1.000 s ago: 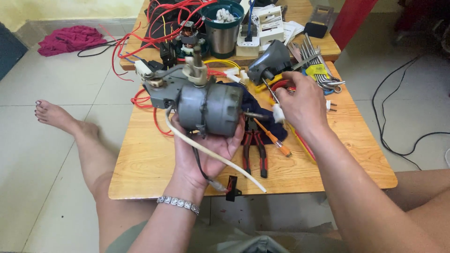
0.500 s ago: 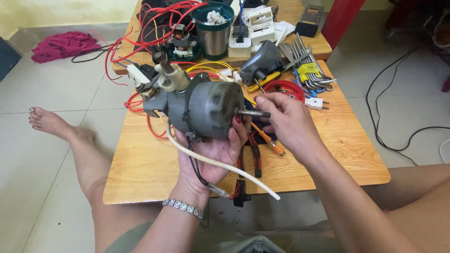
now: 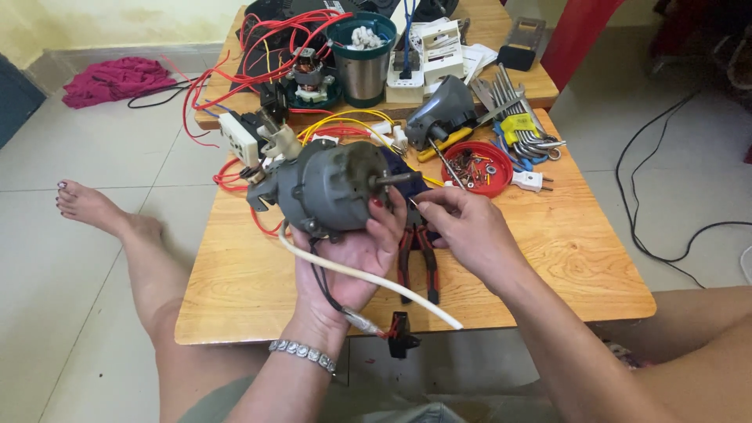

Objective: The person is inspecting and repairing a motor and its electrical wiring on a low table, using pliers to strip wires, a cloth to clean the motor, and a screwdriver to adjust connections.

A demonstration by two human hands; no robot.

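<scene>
L hand (image 3: 352, 262) cups grey fan motor (image 3: 325, 188) from below, palm up, fingers (image 3: 385, 223) wrapped on the housing's right side, thumb hidden behind. Motor is held above the near-centre of the table (image 3: 258, 274), not resting on it. White cord (image 3: 368, 280) + thin black wire trail down over the L wrist. R hand (image 3: 462, 227) sits just right of the motor, fingers pinched together on a small thin metal bit (image 3: 413, 203), too small to ID. Key relation: motor shaft (image 3: 394, 179) sticks out right w/ slight upward tilt, long axis approx left-right; its tip is just above-left of the R fingertips, close but apart. R hand is nearer the shaft end; L only supports. Under the hands: red-handled pliers (image 3: 419, 254) on the table. Farther: red dish of screws (image 3: 475, 166), hex key set (image 3: 523, 125), steel cup (image 3: 362, 59), red wire tangle (image 3: 251, 55).
</scene>
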